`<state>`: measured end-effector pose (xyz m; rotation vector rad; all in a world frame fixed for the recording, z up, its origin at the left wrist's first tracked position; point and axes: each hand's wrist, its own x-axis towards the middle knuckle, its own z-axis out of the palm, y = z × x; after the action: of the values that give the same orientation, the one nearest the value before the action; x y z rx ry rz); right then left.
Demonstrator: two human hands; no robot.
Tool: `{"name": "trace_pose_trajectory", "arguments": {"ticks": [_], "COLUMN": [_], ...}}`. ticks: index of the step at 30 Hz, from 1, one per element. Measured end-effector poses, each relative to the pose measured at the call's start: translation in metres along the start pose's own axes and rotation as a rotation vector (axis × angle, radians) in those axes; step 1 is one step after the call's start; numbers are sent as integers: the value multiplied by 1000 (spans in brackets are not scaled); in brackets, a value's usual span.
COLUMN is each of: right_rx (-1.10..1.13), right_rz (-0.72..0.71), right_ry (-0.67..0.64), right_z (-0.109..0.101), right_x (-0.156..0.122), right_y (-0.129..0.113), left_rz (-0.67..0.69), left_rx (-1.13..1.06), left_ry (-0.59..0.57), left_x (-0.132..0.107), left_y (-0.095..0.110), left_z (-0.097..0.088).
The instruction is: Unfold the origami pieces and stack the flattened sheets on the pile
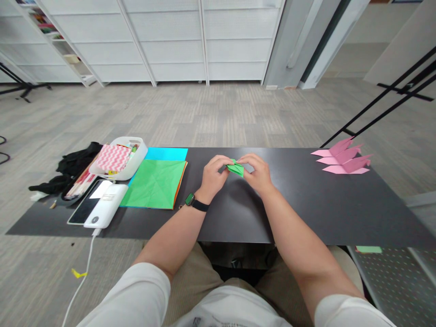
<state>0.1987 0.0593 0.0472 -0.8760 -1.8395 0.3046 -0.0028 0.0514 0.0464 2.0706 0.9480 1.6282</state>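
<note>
A small piece of folded green paper (236,169) is held above the dark table, between my two hands. My left hand (215,175) pinches its left end with thumb and fingers; a black-banded watch is on that wrist. My right hand (256,171) grips its right side, thumb below and fingers over the top. Fingertips hide part of the folds. Left of my hands lies a stack of square paper sheets (155,184), green on top with orange edges and a blue sheet beneath.
Three pink folded paper birds (347,161) stand at the table's right. On the left are a white basket (138,159) with a pink zigzag-patterned item, a black cloth (80,156), a phone (83,211) and a white power bank (108,204) with a cable hanging off the front edge.
</note>
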Motion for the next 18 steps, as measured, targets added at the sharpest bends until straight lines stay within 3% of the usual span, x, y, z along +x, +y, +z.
{"name": "trace_pose_trajectory", "arguments": {"ticks": [12,18], "right_rx": [120,361], "right_rz": [127,304], "right_ry": [-194,-134], "right_z": [-5,-9], "right_x": [2,6], "right_y": [13,13], "left_rz": [-155,-415], "left_rx": [-136,-474], "left_ry": [-135,-97], "left_x": [1,-2], "left_y": [-2,-16], "left_z": [0,11]}}
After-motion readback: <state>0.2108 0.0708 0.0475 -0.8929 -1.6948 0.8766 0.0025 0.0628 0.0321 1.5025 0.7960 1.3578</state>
